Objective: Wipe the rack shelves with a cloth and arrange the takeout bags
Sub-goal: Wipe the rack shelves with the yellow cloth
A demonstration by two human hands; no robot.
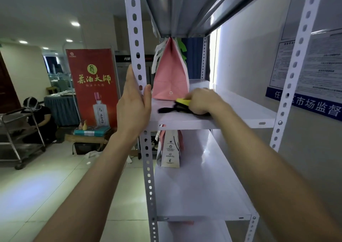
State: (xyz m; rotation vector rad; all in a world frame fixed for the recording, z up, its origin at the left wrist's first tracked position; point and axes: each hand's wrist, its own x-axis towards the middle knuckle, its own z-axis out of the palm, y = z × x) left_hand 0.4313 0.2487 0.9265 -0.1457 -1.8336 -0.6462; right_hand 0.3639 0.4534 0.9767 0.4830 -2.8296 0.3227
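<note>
A white metal rack stands in front of me, its middle shelf point(240, 108) at chest height. A pink takeout bag point(171, 75) stands upright at the far left of that shelf. My right hand point(203, 101) presses a black and yellow cloth point(180, 106) onto the shelf just in front of the pink bag. My left hand point(135, 103) grips the rack's front left post point(136, 44), thumb on the inner side. On the shelf below point(199, 186) stands a white printed takeout bag point(170, 149) with a pink one behind it.
The upper shelf's underside point(185, 7) hangs close overhead. A wall with posted notices point(318, 64) runs along the right. To the left stand a red banner point(92, 86), a metal trolley point(20, 136), a crouching person point(38, 119) and boxes on the tiled floor.
</note>
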